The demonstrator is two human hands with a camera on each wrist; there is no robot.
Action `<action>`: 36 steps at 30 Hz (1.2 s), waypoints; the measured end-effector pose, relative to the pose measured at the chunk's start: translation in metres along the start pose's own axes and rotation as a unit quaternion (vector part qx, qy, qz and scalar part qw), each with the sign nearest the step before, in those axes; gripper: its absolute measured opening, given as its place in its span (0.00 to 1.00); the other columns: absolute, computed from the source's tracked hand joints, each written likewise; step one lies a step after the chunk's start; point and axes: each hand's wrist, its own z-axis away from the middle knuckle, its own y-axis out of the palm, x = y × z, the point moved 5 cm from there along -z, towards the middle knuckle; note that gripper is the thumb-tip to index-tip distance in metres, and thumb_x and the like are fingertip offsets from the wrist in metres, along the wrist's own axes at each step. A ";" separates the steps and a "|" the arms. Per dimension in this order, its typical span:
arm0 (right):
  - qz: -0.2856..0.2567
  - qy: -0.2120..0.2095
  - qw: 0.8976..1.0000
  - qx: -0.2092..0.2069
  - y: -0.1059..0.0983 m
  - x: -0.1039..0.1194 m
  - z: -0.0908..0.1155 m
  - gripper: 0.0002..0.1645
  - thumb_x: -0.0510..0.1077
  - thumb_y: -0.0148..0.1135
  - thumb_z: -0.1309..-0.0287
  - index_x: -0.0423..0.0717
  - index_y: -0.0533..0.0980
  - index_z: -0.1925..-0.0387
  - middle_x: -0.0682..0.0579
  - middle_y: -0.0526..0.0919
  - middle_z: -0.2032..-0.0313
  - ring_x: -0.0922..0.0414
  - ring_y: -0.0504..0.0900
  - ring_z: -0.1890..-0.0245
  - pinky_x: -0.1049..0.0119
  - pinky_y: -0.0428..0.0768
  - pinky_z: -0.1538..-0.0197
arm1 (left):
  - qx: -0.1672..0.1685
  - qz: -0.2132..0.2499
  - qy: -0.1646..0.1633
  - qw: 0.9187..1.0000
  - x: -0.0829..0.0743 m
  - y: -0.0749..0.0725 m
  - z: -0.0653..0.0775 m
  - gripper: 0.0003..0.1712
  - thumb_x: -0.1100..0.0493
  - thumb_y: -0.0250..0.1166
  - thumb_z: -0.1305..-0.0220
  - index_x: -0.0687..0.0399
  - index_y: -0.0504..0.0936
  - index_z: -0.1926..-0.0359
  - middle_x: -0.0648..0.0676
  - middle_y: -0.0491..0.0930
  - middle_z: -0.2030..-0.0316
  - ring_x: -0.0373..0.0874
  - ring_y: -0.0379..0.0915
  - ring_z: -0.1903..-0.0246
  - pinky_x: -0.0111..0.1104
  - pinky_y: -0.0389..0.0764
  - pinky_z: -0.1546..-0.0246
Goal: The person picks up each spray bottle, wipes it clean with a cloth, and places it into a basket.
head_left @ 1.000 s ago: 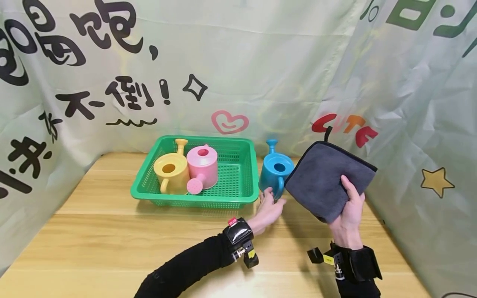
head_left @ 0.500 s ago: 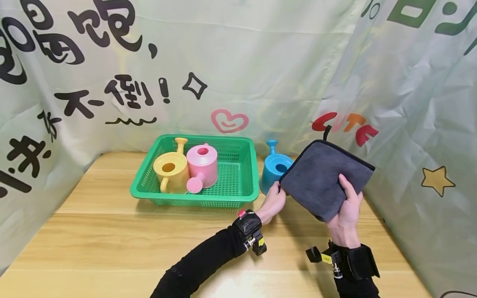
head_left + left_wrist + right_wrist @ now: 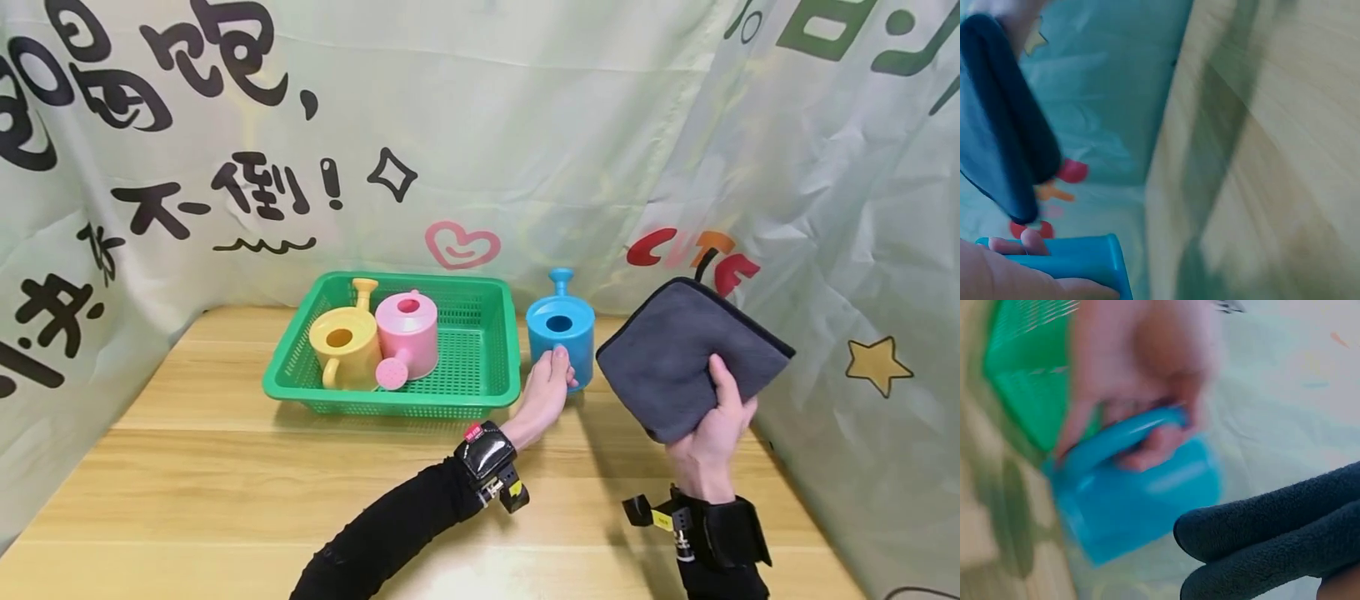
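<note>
My left hand (image 3: 542,392) grips the handle of a blue toy watering can (image 3: 573,329) at the right side of the green basket. In the right wrist view its fingers curl through the can's handle (image 3: 1116,440). The spout points to the back wall. Whether the can's base touches the table, I cannot tell. My right hand (image 3: 712,433) holds a folded dark grey cloth (image 3: 675,358) with black edging, thumb on top, raised above the table to the right of the can. The cloth's folded layers show in the left wrist view.
A green plastic basket (image 3: 390,404) stands at the back of the wooden table (image 3: 225,500). In its left half sit a yellow watering can (image 3: 356,354) and a pink one (image 3: 420,337). A printed fabric wall (image 3: 570,125) closes the back and sides.
My left hand has taken hold of the blue watering can's handle, and the can has shifted slightly right and up in view. My right hand with the cloth has moved right, away from the can.
</note>
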 end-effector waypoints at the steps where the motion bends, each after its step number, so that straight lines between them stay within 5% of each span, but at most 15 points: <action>1: 0.017 -0.003 1.000 0.001 0.000 -0.003 0.002 0.21 0.30 0.60 0.36 0.43 0.70 0.43 0.45 0.84 0.53 0.51 0.86 0.58 0.61 0.87 0.58 | 0.001 -0.005 0.013 1.000 -0.005 -0.002 0.002 0.22 0.48 0.38 0.17 0.55 0.70 0.64 0.50 0.72 0.68 0.38 0.78 0.63 0.29 0.78 0.52; 7: 0.105 -0.015 0.993 0.060 0.006 -0.028 0.016 0.15 0.34 0.64 0.37 0.39 0.75 0.49 0.47 0.85 0.57 0.55 0.87 0.60 0.65 0.86 0.57 | 0.022 -0.022 0.070 0.997 -0.031 -0.015 0.017 0.24 0.50 0.38 0.17 0.59 0.72 0.64 0.56 0.77 0.67 0.37 0.75 0.64 0.29 0.75 0.53; 11: 0.148 -0.036 0.978 0.140 0.016 -0.044 0.027 0.14 0.33 0.61 0.34 0.40 0.78 0.48 0.50 0.85 0.53 0.58 0.85 0.54 0.68 0.84 0.49 | 0.051 -0.014 0.096 0.994 -0.040 -0.026 0.029 0.23 0.51 0.38 0.17 0.61 0.72 0.63 0.57 0.77 0.69 0.37 0.73 0.66 0.30 0.76 0.54; 15: 0.218 -0.085 0.943 0.236 0.029 -0.056 0.037 0.18 0.32 0.57 0.32 0.40 0.78 0.43 0.52 0.85 0.48 0.59 0.82 0.48 0.70 0.78 0.41 | 0.070 0.005 0.119 0.990 -0.046 -0.041 0.039 0.21 0.54 0.37 0.17 0.62 0.69 0.63 0.54 0.70 0.74 0.38 0.72 0.71 0.29 0.77 0.58; 23: 0.378 -0.133 0.868 0.293 0.039 -0.080 0.057 0.16 0.36 0.57 0.33 0.45 0.76 0.45 0.60 0.83 0.53 0.64 0.80 0.54 0.75 0.77 0.46 | 0.086 0.026 0.138 0.986 -0.060 -0.066 0.060 0.21 0.56 0.36 0.17 0.65 0.66 0.64 0.52 0.64 0.77 0.40 0.67 0.75 0.29 0.73 0.66; 29: 0.382 -0.215 0.806 0.398 0.050 -0.099 0.078 0.35 0.32 0.52 0.35 0.33 0.58 0.27 0.54 0.70 0.30 0.61 0.72 0.34 0.70 0.66 0.28 | 0.099 0.042 0.132 0.985 -0.061 -0.084 0.069 0.21 0.57 0.36 0.17 0.64 0.66 0.66 0.54 0.65 0.77 0.40 0.69 0.74 0.28 0.74 0.62; 32: 0.377 -0.250 0.782 0.428 0.054 -0.104 0.085 0.42 0.29 0.51 0.36 0.30 0.48 0.24 0.44 0.56 0.22 0.56 0.62 0.26 0.66 0.57 0.22 | 0.119 0.050 0.114 0.985 -0.061 -0.091 0.070 0.20 0.56 0.36 0.17 0.64 0.65 0.65 0.53 0.66 0.75 0.42 0.71 0.70 0.29 0.76 0.58; 36: 0.375 -0.289 0.760 0.445 0.058 -0.109 0.091 0.42 0.37 0.53 0.31 0.27 0.46 0.25 0.33 0.50 0.22 0.49 0.58 0.22 0.60 0.53 0.20 | 0.133 0.068 0.088 0.985 -0.059 -0.098 0.072 0.20 0.55 0.37 0.17 0.62 0.65 0.65 0.51 0.66 0.73 0.46 0.71 0.66 0.30 0.76 0.54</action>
